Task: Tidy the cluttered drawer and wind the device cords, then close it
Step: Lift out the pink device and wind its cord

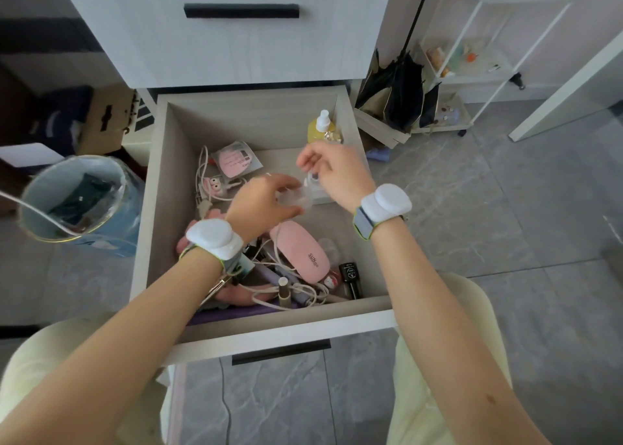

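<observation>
Sorting seems in hand, mid-frame in the open pale wood-grain drawer [153, 208]. The left hand [266, 205] curls its fingers round a small clear plastic piece [295, 198], blurred. The right hand [333, 175] pinches its fingertips together just above, on what I cannot tell. Tangled white cords [296, 293] lie unwound at lower centre beside a pink oval nail lamp [303, 256]; they likely need winding next

Home bedroom: vanity drawer [161, 181] of cosmetics, wastebasket [81, 202], trolley shelf [472, 74]

The pink nail lamp [303, 254] in the drawer reads "SUN"; other labels are illegible.
</observation>
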Demonstrator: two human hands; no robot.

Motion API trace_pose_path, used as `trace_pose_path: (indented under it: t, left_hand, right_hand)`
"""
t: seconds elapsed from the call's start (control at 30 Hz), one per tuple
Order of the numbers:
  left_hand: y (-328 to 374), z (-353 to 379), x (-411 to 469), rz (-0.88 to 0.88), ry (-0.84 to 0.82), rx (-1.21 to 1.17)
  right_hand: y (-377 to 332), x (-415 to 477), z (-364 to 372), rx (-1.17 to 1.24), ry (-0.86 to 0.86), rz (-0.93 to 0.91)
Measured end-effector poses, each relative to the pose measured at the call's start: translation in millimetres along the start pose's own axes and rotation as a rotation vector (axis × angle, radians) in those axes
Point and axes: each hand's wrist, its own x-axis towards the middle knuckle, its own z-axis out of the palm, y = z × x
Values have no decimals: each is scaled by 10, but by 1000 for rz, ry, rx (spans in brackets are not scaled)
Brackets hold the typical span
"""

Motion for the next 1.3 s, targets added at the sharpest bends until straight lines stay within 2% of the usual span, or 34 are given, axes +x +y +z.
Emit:
trace_pose_path:
  t: [0.07,0.13,0.23,0.33,0.47,0.73,0.83,0.93,1.07,1.3]
  left_hand:
    - [164,140,117,11,-80,61]
    - [284,325,195,-4,-128,144]
    - [384,573,280,-55,-135,201]
    - [397,694,326,-88,-142,230]
    - [386,803,264,-11,-131,294]
    - [247,787,255,13,-147,325]
    - [271,705,250,13,-141,436]
    - [309,616,236,-31,-213,544]
    - [290,613,221,-50,-283,521]
    - [306,620,185,55,-448,465]
  right_hand:
    - [141,59,-76,-165,116,-1]
    - [310,90,-122,-321,163,93]
    - [399,72,-122,-197,266,161]
    - [436,73,-95,-19,332,138]
    - [508,113,-104,37,354,141]
    - [525,144,-80,58,351,116]
    - [526,133,-81,53,349,110]
    - [543,142,-71,64,361,99]
    - [542,133,-75,73,365,103]
    - [550,139,-90,64,347,109]
